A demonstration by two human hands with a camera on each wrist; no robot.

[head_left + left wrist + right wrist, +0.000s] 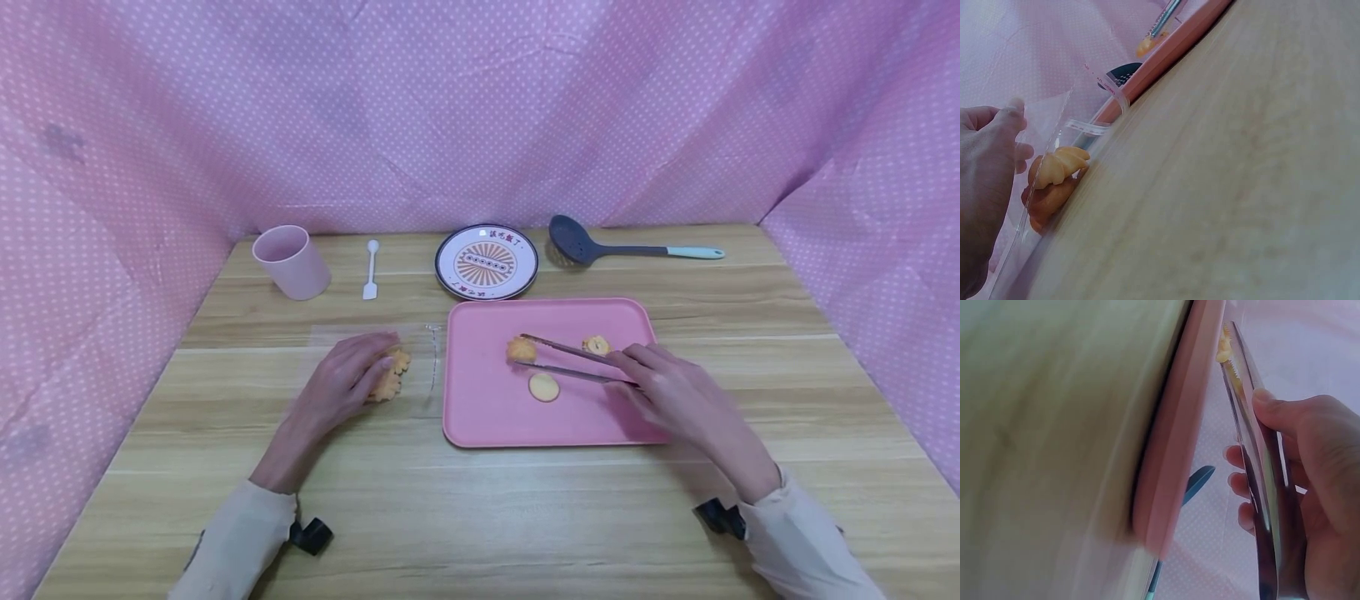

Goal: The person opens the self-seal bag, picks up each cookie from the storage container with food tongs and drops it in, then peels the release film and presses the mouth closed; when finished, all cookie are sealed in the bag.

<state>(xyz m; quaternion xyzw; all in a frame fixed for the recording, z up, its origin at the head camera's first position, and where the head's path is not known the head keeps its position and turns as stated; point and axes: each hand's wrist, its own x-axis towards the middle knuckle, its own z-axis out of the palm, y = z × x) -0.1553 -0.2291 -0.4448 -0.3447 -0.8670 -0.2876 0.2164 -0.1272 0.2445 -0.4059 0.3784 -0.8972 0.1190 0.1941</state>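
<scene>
On the left, a clear plastic bag [422,383] lies on the table with several golden cookies [386,386] inside. My left hand [337,379] is over the bag, thumb and fingers pinching its raised upper film in the left wrist view. My right hand [675,387] grips metal tongs [564,370] above the pink tray [480,417]. The tongs' toothed tips are on either side of a ridged cookie [521,349]. Just below them on the tray is a smooth round cookie [543,387]; another cookie [597,344] sits near my right fingers.
A pink cup [300,267] stands at the back left, with a small white spatula [371,271] to its right. Behind the tray lie a patterned plate [486,262] and a dark slotted spoon [573,240] with a mint handle. A pink dotted curtain [480,108] surrounds the table.
</scene>
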